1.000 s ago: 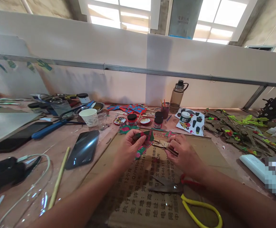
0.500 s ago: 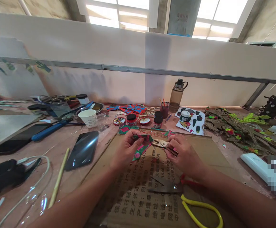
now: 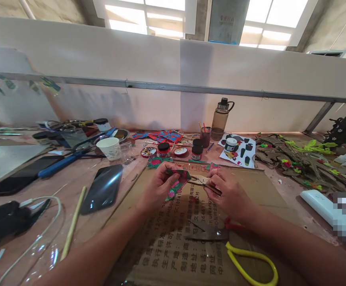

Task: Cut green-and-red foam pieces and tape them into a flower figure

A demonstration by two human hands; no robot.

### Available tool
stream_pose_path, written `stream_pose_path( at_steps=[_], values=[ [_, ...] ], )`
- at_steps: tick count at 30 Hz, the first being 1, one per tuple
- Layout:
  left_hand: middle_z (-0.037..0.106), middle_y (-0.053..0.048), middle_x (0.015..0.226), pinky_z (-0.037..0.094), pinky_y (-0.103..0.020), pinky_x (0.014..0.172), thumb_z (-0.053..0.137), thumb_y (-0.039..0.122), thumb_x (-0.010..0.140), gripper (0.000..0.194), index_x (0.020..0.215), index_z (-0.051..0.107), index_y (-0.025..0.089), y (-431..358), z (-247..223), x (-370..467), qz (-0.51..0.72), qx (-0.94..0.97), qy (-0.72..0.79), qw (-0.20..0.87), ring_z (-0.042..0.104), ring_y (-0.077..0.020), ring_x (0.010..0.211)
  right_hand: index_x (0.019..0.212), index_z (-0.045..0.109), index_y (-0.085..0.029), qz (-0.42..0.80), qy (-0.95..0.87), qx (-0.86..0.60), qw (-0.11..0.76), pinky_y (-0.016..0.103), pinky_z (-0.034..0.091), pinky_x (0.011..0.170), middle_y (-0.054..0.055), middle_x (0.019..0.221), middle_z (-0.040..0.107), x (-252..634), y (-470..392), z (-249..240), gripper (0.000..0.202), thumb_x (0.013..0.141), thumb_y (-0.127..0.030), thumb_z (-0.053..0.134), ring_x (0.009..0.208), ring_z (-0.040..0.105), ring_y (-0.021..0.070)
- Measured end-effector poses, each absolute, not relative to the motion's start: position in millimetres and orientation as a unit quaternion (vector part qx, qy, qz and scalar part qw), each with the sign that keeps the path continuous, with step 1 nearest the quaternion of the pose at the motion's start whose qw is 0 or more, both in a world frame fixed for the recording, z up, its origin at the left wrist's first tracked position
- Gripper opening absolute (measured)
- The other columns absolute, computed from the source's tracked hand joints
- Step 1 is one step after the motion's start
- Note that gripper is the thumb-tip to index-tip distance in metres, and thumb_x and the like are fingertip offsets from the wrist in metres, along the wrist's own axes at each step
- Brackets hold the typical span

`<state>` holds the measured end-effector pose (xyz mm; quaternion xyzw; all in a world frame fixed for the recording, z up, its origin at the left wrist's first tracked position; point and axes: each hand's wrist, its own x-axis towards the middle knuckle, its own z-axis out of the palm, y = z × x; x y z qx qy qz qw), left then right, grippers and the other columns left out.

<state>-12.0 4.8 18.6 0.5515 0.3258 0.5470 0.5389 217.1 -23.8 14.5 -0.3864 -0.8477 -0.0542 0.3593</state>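
Note:
My left hand [image 3: 164, 182] pinches a flat piece painted green and pink [image 3: 176, 188], with part of it hanging below the fingers. Wrapped round the handles of small metal hole punch pliers [image 3: 201, 180] is my right hand [image 3: 225, 191]. The jaws of the pliers meet the right edge of the painted piece; whether they bite through it, I cannot tell. Below the hands, scissors [image 3: 217, 234] with one red and one yellow handle lie with their blades apart on a printed cardboard sheet [image 3: 149, 238]. Another green and pink piece [image 3: 157, 162] lies behind my left hand.
Paint jars [image 3: 196, 152], a paper cup [image 3: 109, 148] and a drink bottle [image 3: 220, 119] stand towards the back. On the left lie a dark phone [image 3: 103, 188] and a thin stick [image 3: 74, 222]. Brown twisted pieces with bright flowers [image 3: 283, 159] are heaped at right.
The whole view has shifted slightly. Both hands keep their grips, and the pliers stay at the edge of the painted piece, tilted almost as before.

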Motion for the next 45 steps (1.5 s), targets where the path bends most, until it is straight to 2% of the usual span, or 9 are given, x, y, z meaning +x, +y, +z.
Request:
stream_pose_path(
  at_steps=[9, 15, 21, 24, 27, 36, 40, 45],
  values=[
    [0.072, -0.001, 0.084, 0.055, -0.028, 0.072, 0.077, 0.038, 0.081, 0.029, 0.082, 0.056, 0.018, 7, 11, -14, 0.548, 0.588, 0.275, 0.528, 0.068, -0.0138, 0.074, 0.086, 0.051, -0.019, -0.145, -0.839, -0.379, 0.361, 0.030, 0.045, 0.069, 0.006, 0.084, 0.059, 216, -24, 8, 0.010, 0.093, -0.014, 0.056, 0.077, 0.052, 0.0192],
    [0.073, -0.003, 0.087, 0.058, -0.030, 0.077, 0.074, 0.031, 0.084, 0.022, 0.081, 0.057, 0.018, 6, 11, -13, 0.565, 0.601, 0.203, 0.528, 0.070, -0.0151, 0.081, 0.088, 0.049, -0.019, -0.215, -0.839, -0.371, 0.335, 0.035, 0.044, 0.076, 0.009, 0.089, 0.061, 219, -24, 10, 0.009, 0.094, -0.015, 0.055, 0.083, 0.053, 0.0236],
    [0.073, -0.003, 0.086, 0.058, -0.031, 0.072, 0.075, 0.030, 0.083, 0.022, 0.080, 0.057, 0.017, 7, 8, -13, 0.563, 0.601, 0.223, 0.522, 0.069, -0.0156, 0.074, 0.094, 0.051, -0.017, -0.186, -0.834, -0.382, 0.351, 0.033, 0.044, 0.071, 0.008, 0.084, 0.060, 218, -25, 10, 0.006, 0.092, -0.014, 0.056, 0.078, 0.053, 0.0218],
    [0.072, -0.004, 0.086, 0.058, -0.031, 0.073, 0.074, 0.030, 0.084, 0.021, 0.080, 0.057, 0.017, 7, 7, -12, 0.563, 0.605, 0.219, 0.518, 0.070, -0.0159, 0.076, 0.103, 0.054, -0.014, -0.195, -0.839, -0.383, 0.334, 0.034, 0.045, 0.075, 0.010, 0.090, 0.062, 217, -26, 11, 0.010, 0.093, -0.015, 0.055, 0.082, 0.054, 0.0225],
    [0.073, -0.005, 0.088, 0.058, -0.031, 0.075, 0.072, 0.029, 0.086, 0.018, 0.081, 0.059, 0.017, 6, 8, -13, 0.561, 0.618, 0.201, 0.513, 0.070, -0.0163, 0.081, 0.103, 0.055, -0.015, -0.210, -0.844, -0.373, 0.323, 0.035, 0.045, 0.077, 0.010, 0.093, 0.063, 217, -26, 12, 0.009, 0.094, -0.015, 0.054, 0.084, 0.054, 0.0227],
    [0.072, -0.009, 0.098, 0.055, -0.032, 0.079, 0.069, 0.021, 0.088, 0.003, 0.089, 0.066, 0.019, 3, 14, -25, 0.532, 0.749, 0.134, 0.371, 0.069, -0.0186, 0.091, 0.107, 0.059, -0.014, -0.269, -0.841, -0.347, 0.316, 0.038, 0.045, 0.079, 0.011, 0.094, 0.063, 227, -26, 15, 0.016, 0.091, -0.010, 0.057, 0.087, 0.051, 0.0236],
    [0.073, -0.010, 0.101, 0.055, -0.034, 0.079, 0.066, 0.023, 0.090, 0.007, 0.096, 0.067, 0.021, 1, 19, -28, 0.516, 0.790, 0.090, 0.320, 0.069, -0.0203, 0.093, 0.107, 0.059, -0.013, -0.279, -0.844, -0.328, 0.319, 0.038, 0.045, 0.080, 0.011, 0.095, 0.063, 231, -26, 17, 0.021, 0.088, -0.004, 0.058, 0.088, 0.051, 0.0234],
    [0.075, -0.011, 0.100, 0.054, -0.039, 0.088, 0.064, 0.029, 0.092, 0.009, 0.094, 0.066, 0.021, -5, 26, -26, 0.500, 0.808, 0.093, 0.298, 0.070, -0.0207, 0.091, 0.106, 0.060, -0.013, -0.285, -0.843, -0.308, 0.337, 0.038, 0.046, 0.081, 0.011, 0.095, 0.063, 234, -26, 17, 0.020, 0.088, -0.005, 0.060, 0.089, 0.052, 0.0227]
  ],
)
